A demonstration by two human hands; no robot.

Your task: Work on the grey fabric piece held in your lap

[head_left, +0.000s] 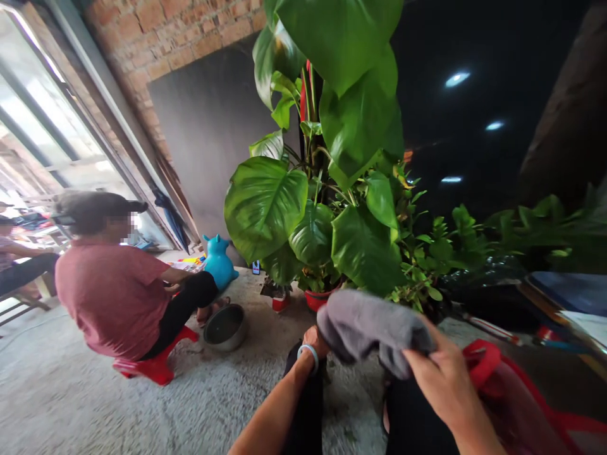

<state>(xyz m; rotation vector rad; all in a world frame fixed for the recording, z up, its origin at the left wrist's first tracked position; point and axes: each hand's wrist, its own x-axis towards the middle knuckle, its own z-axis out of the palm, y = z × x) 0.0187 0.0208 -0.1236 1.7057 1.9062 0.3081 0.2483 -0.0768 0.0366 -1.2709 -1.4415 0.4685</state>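
A grey cloth [374, 325], soft and bunched, is held up above my knees and looks slightly blurred. My right hand [441, 370] grips its right end, the thumb pressed on top. At the opposite end, my left hand [317, 342] is closed against the cloth; some of its fingers are hidden behind the fabric. A pale bracelet [309, 357] circles my left wrist. Just beyond the cloth stands a tall plant with broad green leaves [268, 205] in a red pot [318, 299].
To the left, a person in a red shirt [114, 291] sits on a low red stool [161, 366]. Near that person are a metal basin [226, 328] and a blue animal-shaped toy [219, 262]. A red-handled bag [521, 398] lies close to my right arm.
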